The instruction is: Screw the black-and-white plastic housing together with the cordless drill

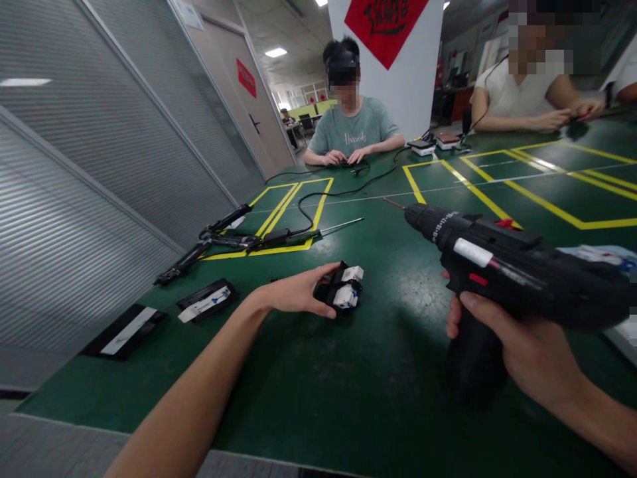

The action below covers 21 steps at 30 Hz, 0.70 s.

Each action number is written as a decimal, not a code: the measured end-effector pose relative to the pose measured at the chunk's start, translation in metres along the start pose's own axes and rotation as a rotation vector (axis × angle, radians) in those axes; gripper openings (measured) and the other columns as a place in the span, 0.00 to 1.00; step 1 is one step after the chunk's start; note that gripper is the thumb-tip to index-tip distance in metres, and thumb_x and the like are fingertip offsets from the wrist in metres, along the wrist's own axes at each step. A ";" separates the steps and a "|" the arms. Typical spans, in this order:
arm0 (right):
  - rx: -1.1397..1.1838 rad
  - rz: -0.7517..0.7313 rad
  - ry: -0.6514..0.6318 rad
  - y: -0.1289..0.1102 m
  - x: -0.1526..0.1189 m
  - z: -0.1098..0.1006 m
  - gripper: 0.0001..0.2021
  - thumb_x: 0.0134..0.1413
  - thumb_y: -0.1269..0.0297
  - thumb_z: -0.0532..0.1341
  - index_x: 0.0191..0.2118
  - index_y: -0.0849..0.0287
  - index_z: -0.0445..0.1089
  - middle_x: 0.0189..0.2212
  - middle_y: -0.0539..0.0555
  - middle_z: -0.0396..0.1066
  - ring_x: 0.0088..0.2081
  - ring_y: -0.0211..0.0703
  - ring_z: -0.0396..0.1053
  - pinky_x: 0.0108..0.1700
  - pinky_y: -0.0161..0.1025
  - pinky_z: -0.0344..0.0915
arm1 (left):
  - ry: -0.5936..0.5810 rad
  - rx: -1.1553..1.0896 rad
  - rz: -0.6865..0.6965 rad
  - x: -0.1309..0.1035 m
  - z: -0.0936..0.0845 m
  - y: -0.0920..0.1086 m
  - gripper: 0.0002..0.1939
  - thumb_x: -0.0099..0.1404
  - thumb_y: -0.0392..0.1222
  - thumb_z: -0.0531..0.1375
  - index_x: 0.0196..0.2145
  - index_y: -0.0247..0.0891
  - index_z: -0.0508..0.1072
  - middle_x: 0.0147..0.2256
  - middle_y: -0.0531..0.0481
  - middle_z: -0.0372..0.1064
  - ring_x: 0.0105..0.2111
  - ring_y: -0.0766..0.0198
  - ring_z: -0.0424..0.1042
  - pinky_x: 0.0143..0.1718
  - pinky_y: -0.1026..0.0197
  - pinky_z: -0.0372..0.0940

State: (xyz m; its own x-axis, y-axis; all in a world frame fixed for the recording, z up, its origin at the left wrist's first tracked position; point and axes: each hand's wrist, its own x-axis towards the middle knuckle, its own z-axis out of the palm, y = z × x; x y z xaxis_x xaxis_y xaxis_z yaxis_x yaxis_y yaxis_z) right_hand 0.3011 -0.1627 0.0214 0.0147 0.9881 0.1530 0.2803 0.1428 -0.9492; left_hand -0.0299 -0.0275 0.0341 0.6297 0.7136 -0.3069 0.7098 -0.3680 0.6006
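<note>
Black drill (507, 262) fills the right hand (530, 348), fingers curled; left of the drill, the left hand (294, 292) pinches a black-and-white block (347, 293).

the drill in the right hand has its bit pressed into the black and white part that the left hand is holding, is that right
Not quite: the bit is not pressed into the black and white part. The head view shows its tip in the air, apart from it. The drill is in the right hand, and the left hand holds the part.
</note>
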 end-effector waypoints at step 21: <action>0.104 0.272 -0.126 -0.018 -0.004 0.003 0.18 0.57 0.46 0.57 0.27 0.54 0.71 0.21 0.49 0.72 0.26 0.47 0.71 0.27 0.39 0.66 | 0.416 -0.105 0.024 0.034 0.015 -0.013 0.21 0.61 0.39 0.53 0.52 0.36 0.66 0.47 0.45 0.68 0.45 0.56 0.68 0.45 0.55 0.64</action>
State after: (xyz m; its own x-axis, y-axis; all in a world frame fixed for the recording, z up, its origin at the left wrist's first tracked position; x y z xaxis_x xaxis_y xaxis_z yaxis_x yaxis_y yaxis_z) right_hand 0.2932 -0.1688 0.0374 -0.0457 0.9892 -0.1391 0.1825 -0.1286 -0.9748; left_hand -0.0131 -0.0074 0.0049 0.4489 0.8934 0.0192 0.6474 -0.3399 0.6822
